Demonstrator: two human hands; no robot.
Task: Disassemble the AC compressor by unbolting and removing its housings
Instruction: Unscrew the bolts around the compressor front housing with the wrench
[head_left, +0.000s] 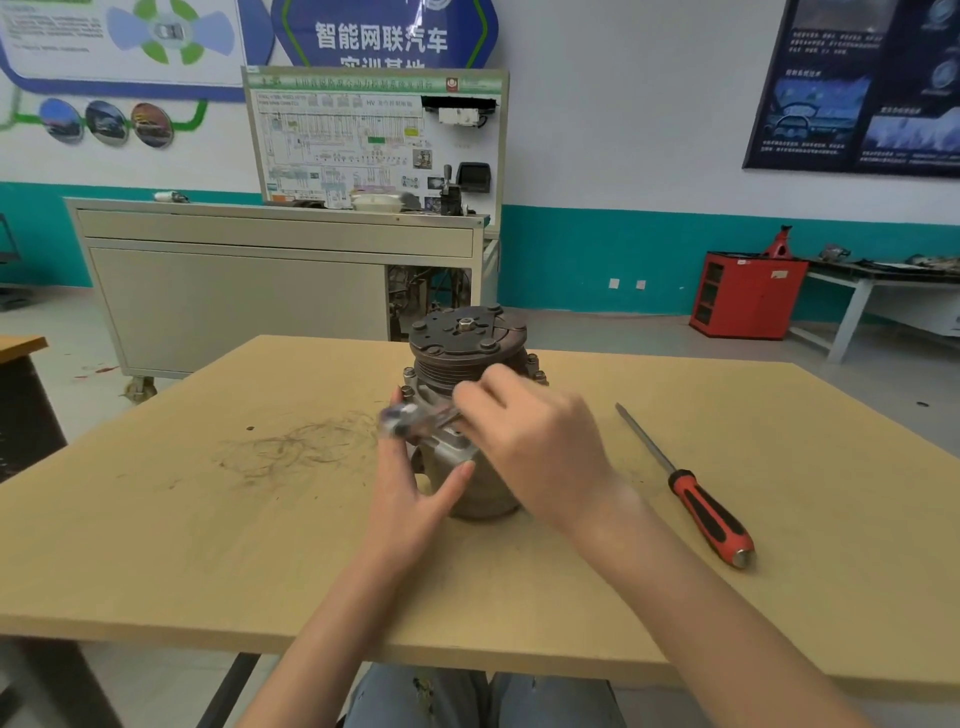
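A: Located AC compressor (467, 353) about centre of table (208, 545), upright on its base, pulley end up. Hands?

B: Logged left hand (410, 483) at 7 o'clock of the body, fingers straight, thumb pressed flat to the casing. Bracing, not gripping. Logged right hand (535, 441) at 5 o'clock, fingers curled round a wrench (415, 418), with the working end out at 9 o'clock by the flange. Too blurred to name the type or confirm seating on a bolt.

A: Handling?

B: Judged heavy and rigid: cast metal, no give. Probably greasy on the ribbed pulley, and likely free to spin, so poor purchase there. Better to hold low on the round casing or by the flange ears. Tall for its footing, so expect tipping or twisting under wrench torque. Brace opposite the pull.

A: Bolts?

B: Spotted bolt heads (535, 364) at 2 to 3 o'clock under the pulley rim, seated. Housings not yet parted, by the look.

A: Else on the bench?

B: Noted screwdriver (706, 512), red-and-black handle, lying at 4 o'clock, well apart from both hands, tip toward 11. Scribble marks (296, 447) at 9 o'clock.
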